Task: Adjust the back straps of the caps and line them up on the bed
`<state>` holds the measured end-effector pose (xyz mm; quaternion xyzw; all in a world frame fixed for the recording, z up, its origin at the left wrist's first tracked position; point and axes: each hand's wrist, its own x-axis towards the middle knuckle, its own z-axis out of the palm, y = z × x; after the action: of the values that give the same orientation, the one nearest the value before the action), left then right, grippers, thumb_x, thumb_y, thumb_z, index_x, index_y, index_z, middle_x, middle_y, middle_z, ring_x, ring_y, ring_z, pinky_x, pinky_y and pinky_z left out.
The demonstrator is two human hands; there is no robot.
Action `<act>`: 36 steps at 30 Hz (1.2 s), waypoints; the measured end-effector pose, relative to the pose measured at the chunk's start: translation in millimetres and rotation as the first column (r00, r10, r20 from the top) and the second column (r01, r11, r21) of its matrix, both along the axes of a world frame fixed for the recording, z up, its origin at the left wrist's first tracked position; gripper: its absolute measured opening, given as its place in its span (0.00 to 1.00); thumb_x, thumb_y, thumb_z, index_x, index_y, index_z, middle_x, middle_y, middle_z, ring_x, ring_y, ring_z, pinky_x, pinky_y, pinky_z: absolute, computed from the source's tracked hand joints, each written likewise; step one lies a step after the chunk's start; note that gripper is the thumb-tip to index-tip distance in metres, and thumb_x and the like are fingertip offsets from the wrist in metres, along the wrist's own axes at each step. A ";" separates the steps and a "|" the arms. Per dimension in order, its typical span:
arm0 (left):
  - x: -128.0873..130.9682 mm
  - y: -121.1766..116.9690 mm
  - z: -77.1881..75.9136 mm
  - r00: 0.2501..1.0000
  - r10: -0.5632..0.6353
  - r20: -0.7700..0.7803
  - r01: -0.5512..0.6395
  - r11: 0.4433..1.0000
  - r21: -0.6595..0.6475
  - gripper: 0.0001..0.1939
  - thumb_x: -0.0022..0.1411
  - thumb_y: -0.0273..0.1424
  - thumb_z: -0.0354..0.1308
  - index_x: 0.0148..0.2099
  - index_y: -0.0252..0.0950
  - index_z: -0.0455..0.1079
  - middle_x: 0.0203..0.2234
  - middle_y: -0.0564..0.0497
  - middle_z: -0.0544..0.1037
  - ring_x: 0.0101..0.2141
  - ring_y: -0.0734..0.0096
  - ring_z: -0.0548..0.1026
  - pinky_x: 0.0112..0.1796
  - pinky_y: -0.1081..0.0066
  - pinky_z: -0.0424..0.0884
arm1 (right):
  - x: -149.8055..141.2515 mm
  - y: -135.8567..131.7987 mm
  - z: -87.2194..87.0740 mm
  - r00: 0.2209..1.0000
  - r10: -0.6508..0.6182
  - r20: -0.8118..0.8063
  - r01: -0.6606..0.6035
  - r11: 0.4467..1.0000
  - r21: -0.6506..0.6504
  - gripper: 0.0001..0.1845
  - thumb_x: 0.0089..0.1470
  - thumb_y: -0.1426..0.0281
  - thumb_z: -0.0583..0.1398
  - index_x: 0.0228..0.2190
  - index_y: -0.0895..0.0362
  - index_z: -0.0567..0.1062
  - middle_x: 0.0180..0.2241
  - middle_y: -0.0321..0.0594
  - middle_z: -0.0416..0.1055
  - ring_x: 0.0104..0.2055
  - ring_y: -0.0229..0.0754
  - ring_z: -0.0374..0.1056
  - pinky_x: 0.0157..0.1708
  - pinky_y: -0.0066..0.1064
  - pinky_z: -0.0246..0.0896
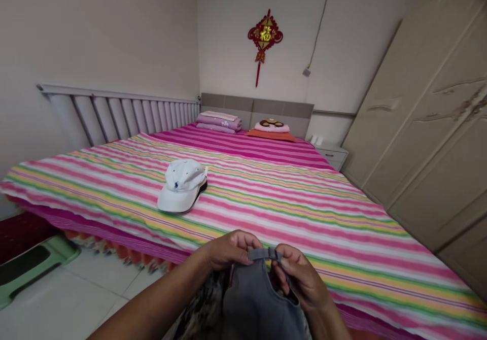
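I hold a grey cap [258,299] low in front of me, its back turned up. My left hand [228,249] pinches the left end of the cap's rear strap. My right hand [299,276] grips the strap's buckle end and the cap's edge. Both hands are closed on the cap. A white cap [181,186] with a small dark logo lies on the striped bedspread [304,203], further away and to the left of my hands.
The bed fills the room's middle, with folded pink bedding [219,122] and a pillow [271,127] at the headboard. A tall wardrobe [429,127] lines the right side. A nightstand [332,155] stands in the corner. A green stool [30,266] sits on the tiled floor at left.
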<state>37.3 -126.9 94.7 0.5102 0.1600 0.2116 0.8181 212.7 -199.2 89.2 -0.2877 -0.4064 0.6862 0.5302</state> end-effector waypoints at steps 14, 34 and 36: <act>9.4 -13.8 2.8 0.998 0.067 -0.015 -0.068 0.998 -0.014 0.10 0.43 0.29 0.64 0.29 0.30 0.71 0.19 0.50 0.74 0.17 0.79 0.69 0.20 0.80 0.61 | -6.6 -12.3 20.8 0.906 -0.130 0.403 0.090 0.989 0.115 0.16 0.43 0.60 0.60 0.17 0.60 0.67 0.09 0.27 0.54 0.12 0.27 0.44 0.14 0.23 0.36; 7.7 -20.8 18.5 0.976 0.217 0.018 -0.218 0.975 0.042 0.13 0.37 0.30 0.67 0.24 0.29 0.69 0.16 0.52 0.73 0.18 0.81 0.68 0.21 0.81 0.60 | -22.2 -35.4 43.5 0.122 -0.881 0.456 -0.179 0.433 0.884 0.12 0.52 0.75 0.54 0.40 0.57 0.71 0.31 0.41 0.73 0.32 0.41 0.67 0.31 0.32 0.59; 6.4 -20.0 19.4 0.970 0.244 0.008 -0.244 0.963 0.113 0.13 0.38 0.31 0.67 0.24 0.29 0.69 0.17 0.53 0.72 0.18 0.82 0.66 0.21 0.81 0.59 | -23.1 -34.7 43.0 0.087 -0.890 0.448 -0.195 0.425 0.884 0.12 0.52 0.75 0.54 0.40 0.58 0.71 0.31 0.41 0.73 0.32 0.41 0.67 0.32 0.32 0.58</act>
<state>43.7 -146.8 114.1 0.5328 0.2119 0.3179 0.7551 189.7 -233.9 132.1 -0.4690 -0.7816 -0.1107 0.3961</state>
